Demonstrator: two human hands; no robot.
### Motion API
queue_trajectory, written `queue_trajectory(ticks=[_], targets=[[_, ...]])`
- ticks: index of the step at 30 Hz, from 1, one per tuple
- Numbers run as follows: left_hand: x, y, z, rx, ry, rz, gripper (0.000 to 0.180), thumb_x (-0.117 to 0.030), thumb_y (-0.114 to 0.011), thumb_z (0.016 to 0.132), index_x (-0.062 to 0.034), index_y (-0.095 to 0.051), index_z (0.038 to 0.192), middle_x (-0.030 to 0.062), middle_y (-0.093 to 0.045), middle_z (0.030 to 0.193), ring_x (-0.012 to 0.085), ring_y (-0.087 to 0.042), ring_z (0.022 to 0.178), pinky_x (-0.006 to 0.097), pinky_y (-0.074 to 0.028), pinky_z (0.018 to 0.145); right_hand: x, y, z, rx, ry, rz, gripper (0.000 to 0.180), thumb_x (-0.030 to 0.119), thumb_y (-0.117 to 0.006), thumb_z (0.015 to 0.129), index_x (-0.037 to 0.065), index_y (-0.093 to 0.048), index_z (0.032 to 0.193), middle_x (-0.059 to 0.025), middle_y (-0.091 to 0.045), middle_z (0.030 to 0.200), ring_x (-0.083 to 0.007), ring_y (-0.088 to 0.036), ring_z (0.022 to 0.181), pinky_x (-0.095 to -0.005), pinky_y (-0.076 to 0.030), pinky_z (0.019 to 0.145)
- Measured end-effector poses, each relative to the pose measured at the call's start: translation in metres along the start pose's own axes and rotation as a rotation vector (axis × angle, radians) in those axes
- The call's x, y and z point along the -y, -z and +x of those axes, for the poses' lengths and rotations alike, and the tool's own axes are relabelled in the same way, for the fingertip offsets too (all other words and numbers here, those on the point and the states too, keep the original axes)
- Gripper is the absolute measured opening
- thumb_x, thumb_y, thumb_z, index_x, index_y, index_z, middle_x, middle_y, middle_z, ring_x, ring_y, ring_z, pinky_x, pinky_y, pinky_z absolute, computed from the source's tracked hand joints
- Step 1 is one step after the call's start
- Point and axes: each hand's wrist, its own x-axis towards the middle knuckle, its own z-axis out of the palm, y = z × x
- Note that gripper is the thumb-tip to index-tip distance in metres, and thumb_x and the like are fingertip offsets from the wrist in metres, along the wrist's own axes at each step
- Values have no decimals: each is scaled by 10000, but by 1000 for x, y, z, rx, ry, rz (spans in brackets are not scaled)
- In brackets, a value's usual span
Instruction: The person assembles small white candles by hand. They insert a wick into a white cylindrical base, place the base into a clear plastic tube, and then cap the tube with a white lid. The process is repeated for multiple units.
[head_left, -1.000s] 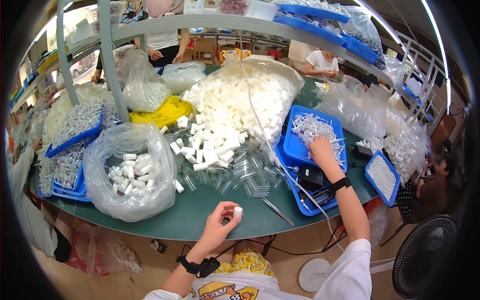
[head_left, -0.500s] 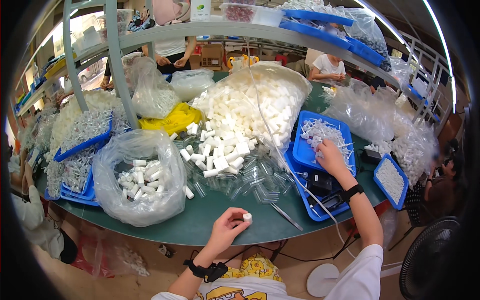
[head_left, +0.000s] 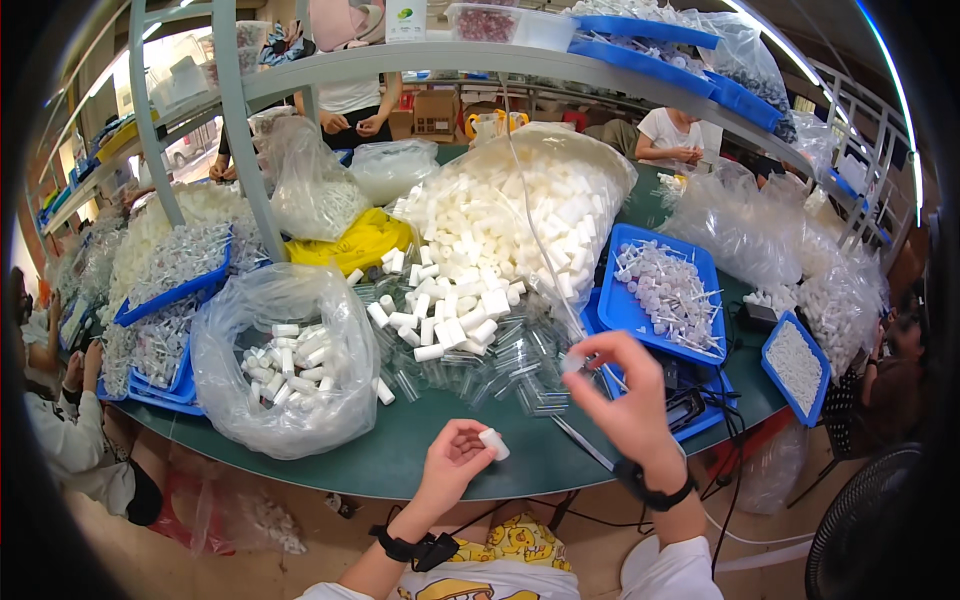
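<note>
Near the front edge of the green table, my left hand pinches a small white plastic cylinder, tilted, between thumb and fingers. My right hand is raised over the table to the right of it. Its thumb and forefinger close on a small translucent piece, too blurred to show its full shape. Behind my right hand a blue tray holds many small translucent pieces with thin white stems. Metal tweezers lie between the two hands, partly covered by my right hand.
A large bag spills white cylinders beside clear tubes. Another open plastic bag of cylinders stands left. A lower blue tray holds a black device. A cable hangs across the table. Shelf posts rise behind.
My right hand has left the blue tray and come toward my left hand, carrying a small translucent piece. The white cylinder in my left hand now tilts and shows its side.
</note>
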Motion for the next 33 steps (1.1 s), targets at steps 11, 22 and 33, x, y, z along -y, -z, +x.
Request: queue_trajectory(ticks=[11, 22, 33], targets=[[-17, 16, 23, -78, -79, 128, 300, 56, -620, 810, 13, -507, 1084, 122, -589, 1071, 160, -591, 954, 270, -496, 818, -49, -94, -28, 252, -707, 895, 278, 107, -558, 899, -27, -547, 1143, -103, -592, 1082, -169, -605, 945, -289, -473, 838], [-12, 18, 16, -36, -81, 258, 330, 55, -629, 798, 16, -527, 1110, 75, -558, 1043, 139, -589, 927, 252, -496, 784, -28, -100, -78, 71, -732, 1034, 261, 33, -545, 898, -39, -515, 1147, -102, -570, 1132, -132, -564, 1016, -245, -441, 862], [-8, 18, 13, 146, 50, 214, 302, 54, -612, 808, -39, -444, 1041, 38, -492, 997, 112, -519, 953, 257, -440, 843, -42, -107, -91, -76, -877, 1285, 254, 59, -530, 904, -23, -505, 1142, -107, -553, 1094, -180, -541, 1034, -324, -437, 888]])
